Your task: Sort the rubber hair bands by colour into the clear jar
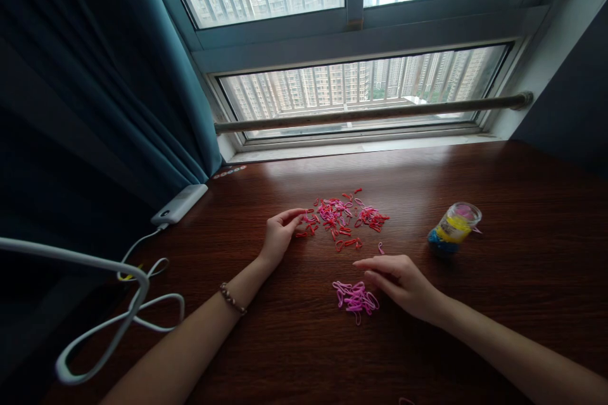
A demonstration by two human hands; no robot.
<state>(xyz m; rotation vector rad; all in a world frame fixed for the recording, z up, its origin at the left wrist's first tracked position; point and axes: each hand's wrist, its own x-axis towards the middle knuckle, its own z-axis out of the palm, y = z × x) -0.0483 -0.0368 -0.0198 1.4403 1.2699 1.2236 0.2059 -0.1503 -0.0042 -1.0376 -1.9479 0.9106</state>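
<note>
Two hands working: left hand [278, 237], fingertips at one red-and-pink clip heap [334, 211], grip impossible to tell; right hand [403, 281], fingers loosely parted, just beside one pink clip pile [355, 297]. One jar [450, 229] sits right, lettering unreadable.

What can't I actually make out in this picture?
In the head view:
Whether the left hand pinches anything: too small beside the red and pink clips.
What lies beneath the right hand: the hand itself hides it.
The full loop below: cut off by the bottom edge.
Any writing on the jar: too small.
</note>
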